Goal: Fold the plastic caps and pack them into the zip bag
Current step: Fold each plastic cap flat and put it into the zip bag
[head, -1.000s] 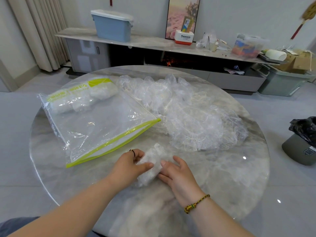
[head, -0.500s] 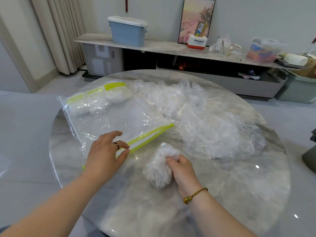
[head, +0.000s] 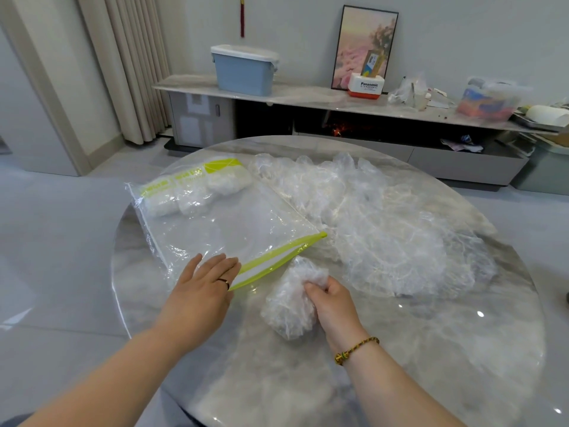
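Note:
A clear zip bag point(head: 234, 223) with a lime-green zip strip lies flat on the round marble table point(head: 431, 349). Several folded caps point(head: 197, 192) sit inside it at its far end. My left hand point(head: 204, 289) lies with straight fingers on the bag's near corner, beside the green strip. My right hand point(head: 331, 300) grips a folded, bunched plastic cap point(head: 288, 303) just in front of the bag's mouth. A loose heap of unfolded clear caps point(head: 378, 223) spreads over the table's far right half.
Behind the table runs a long low cabinet point(head: 308, 100) with a blue lidded bin point(head: 243, 70), a framed picture point(head: 365, 46), a small white and red box and clutter. Curtains point(head: 129, 66) hang at the left. Grey floor surrounds the table.
My left hand left the folded cap and moved onto the zip bag's near corner. My right hand now holds the cap alone, close to the bag's mouth. The view swung left.

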Tool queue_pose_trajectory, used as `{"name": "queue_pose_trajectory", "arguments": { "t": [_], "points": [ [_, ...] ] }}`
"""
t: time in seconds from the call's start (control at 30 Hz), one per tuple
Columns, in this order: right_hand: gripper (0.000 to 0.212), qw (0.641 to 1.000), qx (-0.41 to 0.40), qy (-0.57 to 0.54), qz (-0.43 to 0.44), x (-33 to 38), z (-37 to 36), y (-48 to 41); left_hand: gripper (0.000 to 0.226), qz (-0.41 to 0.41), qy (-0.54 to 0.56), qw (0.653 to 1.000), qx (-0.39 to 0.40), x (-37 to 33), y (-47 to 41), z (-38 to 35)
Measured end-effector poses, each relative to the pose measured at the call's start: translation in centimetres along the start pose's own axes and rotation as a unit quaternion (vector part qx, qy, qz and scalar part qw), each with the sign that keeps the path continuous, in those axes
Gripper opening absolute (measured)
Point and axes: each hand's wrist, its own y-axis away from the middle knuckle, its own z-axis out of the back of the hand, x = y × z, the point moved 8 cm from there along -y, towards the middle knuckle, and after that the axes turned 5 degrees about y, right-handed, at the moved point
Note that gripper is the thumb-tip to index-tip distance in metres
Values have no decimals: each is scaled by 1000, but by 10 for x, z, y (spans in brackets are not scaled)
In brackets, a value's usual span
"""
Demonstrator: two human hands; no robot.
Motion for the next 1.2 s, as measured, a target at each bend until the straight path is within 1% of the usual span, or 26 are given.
{"name": "queue_pose_trajectory", "arguments": {
  "t": [0.03,0.1,0.13,0.17,0.27,0.3,0.37,0.43,0.47,0.53,0.6,0.63,0.7,0.73,0.8,0.83,0.87,0.93,1.0,1.03,1.07,1.1,1.13,1.17,1.2],
  "points": [
    [20,1000,1,6,0,-1,0,1,39,10,-10,1000,3,0,0,-1],
    [15,1000,2,18,4,-1,3,3,62,52,-5,998,23,4,0,-10],
    [16,1000,2,21,5,-1,4,5,65,74,4,997,18,7,-2,-11],
    [18,1000,2,21,5,-2,6,6,61,85,14,996,9,8,-4,-8],
    [22,1000,4,9,5,-2,12,10,23,97,35,994,-33,13,-11,-3],
    [22,1000,4,9,5,-2,14,11,20,102,51,993,-29,15,-12,-2],
    [22,1000,5,4,6,-2,16,11,23,130,91,987,-14,18,-13,2],
    [24,1000,8,-10,10,-2,16,10,17,190,173,966,29,24,-12,-2],
    [25,1000,10,-22,13,0,15,11,15,186,196,963,21,22,-11,-2],
    [28,999,18,-43,20,4,11,10,18,123,232,965,-31,11,-12,14],
    [30,998,32,-49,22,9,5,8,30,50,227,970,-70,-4,-9,27],
    [31,998,40,-49,22,11,1,8,41,32,246,966,-68,-9,-8,31],
    [30,996,57,-61,13,15,-8,8,59,32,313,947,-61,-15,-5,42],
    [29,995,72,-76,-1,15,-13,9,60,46,356,931,-57,-16,-2,45],
    [29,986,114,-108,-48,14,-30,10,57,60,419,905,-44,-19,3,48],
    [26,983,132,-108,-67,15,-39,11,56,60,433,899,-31,-23,6,49],
    [24,982,142,-98,-76,18,-47,11,54,60,435,898,-17,-26,9,49],
    [26,986,144,-54,-71,24,-60,8,42,67,448,891,12,-28,14,50],
    [29,990,125,-5,-60,29,-66,5,24,113,479,870,16,-20,13,50],
    [27,992,116,7,-56,30,-68,3,19,148,488,860,-13,-7,12,51],
    [25,993,107,10,-52,32,-68,3,19,188,482,854,-59,9,11,52],
    [25,994,100,15,-47,31,-68,1,21,235,453,853,-110,29,10,52],
    [25,994,95,23,-44,30,-66,1,24,305,423,842,-141,50,11,48],
    [24,995,90,35,-41,28,-65,0,31,390,404,814,-151,70,14,42],
    [20,995,88,43,-36,27,-64,0,39,470,400,773,-145,90,20,31]
  ]
}}
